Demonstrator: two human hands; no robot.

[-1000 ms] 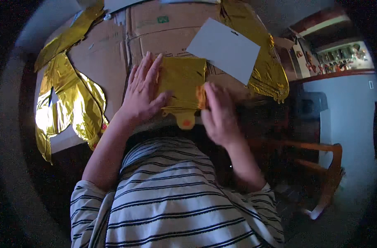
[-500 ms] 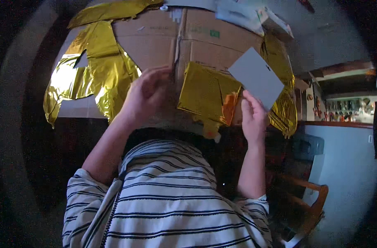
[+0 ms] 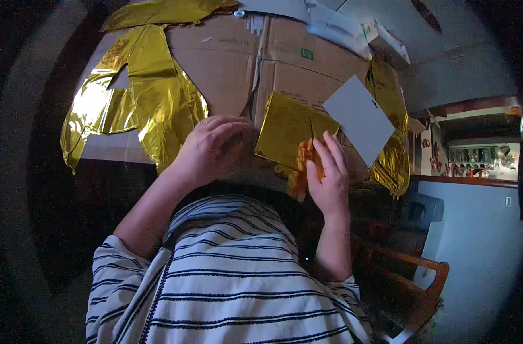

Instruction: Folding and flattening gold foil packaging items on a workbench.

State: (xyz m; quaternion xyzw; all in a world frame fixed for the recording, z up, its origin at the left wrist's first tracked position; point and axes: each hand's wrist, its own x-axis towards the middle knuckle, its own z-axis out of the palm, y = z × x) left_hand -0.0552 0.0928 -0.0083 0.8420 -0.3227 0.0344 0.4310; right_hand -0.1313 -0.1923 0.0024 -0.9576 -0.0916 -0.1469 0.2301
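A folded gold foil piece [image 3: 287, 129] lies on the flattened brown cardboard [image 3: 227, 63]. My right hand [image 3: 327, 178] rests on its right edge and grips an orange object [image 3: 302, 163] against the foil. My left hand [image 3: 207, 146] lies flat on the cardboard just left of the foil piece, fingers together and bent, holding nothing that I can see. A ring shows on one of its fingers.
A large crumpled gold foil sheet [image 3: 141, 103] spreads over the cardboard's left side. Another gold strip [image 3: 390, 137] hangs at the right. A grey card [image 3: 359, 117] lies beside the folded foil. A wooden chair [image 3: 410, 281] stands at lower right, shelves beyond it.
The view has shifted a little. My left hand has slid off the folded foil to its left. My right hand stays at the foil's right edge on the orange object.
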